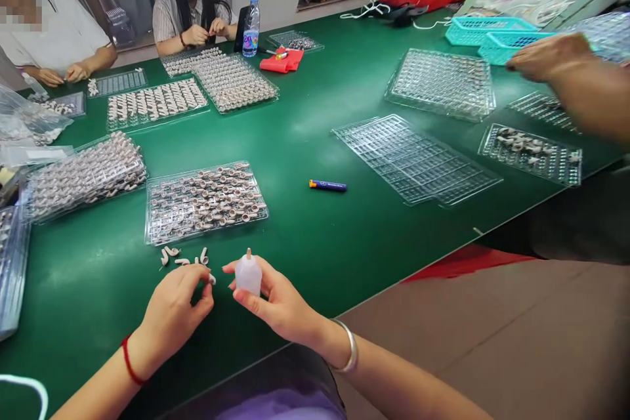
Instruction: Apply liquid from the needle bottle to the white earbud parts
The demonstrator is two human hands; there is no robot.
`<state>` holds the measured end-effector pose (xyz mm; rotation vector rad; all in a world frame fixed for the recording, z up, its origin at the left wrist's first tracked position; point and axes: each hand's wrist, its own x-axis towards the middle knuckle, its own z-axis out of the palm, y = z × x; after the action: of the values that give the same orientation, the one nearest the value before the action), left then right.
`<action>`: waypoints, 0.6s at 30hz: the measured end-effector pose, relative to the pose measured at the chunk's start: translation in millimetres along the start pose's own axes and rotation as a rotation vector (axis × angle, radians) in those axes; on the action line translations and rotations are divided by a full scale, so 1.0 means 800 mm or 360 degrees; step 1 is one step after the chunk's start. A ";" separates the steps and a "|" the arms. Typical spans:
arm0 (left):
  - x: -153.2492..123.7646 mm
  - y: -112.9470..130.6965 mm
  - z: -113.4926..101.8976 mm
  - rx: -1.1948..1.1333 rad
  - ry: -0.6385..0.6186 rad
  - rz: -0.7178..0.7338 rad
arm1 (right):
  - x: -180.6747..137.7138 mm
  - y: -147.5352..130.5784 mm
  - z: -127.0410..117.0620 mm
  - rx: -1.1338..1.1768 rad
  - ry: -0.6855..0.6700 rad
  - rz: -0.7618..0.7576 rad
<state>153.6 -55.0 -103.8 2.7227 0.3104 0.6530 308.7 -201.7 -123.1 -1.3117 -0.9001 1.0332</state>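
Observation:
My right hand [268, 298] is closed around a small white squeeze bottle [248, 273], held upright with its tip pointing up. My left hand [174, 312] pinches a small beige part [211, 278] right beside the bottle. A few loose beige curved parts [183, 256] lie on the green table [315, 236] just beyond my hands. Behind them sits a clear tray [205, 201] filled with the same parts.
More filled trays [86, 176] lie at the left and back. Empty clear trays [413, 159] and a blue pen [327, 186] are to the right. Another person's arm [571, 75] reaches in at the right. Two people sit at the far end, beside a water bottle [251, 26].

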 end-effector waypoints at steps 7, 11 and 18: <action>-0.005 0.027 0.007 -0.0646 -0.0160 -0.0542 | 0.003 0.005 0.035 -0.0098 0.0331 -0.0072; -0.004 0.029 0.004 -0.1070 -0.0293 -0.0969 | 0.001 0.012 0.035 -0.0173 0.0394 -0.0043; -0.005 0.026 0.007 -0.1697 -0.0267 -0.1436 | 0.003 0.014 0.035 -0.0207 0.0389 -0.0001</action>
<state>155.3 -77.1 -102.3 1.3861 0.7904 0.1948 282.3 -191.1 -132.4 -1.5097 -0.7914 0.8035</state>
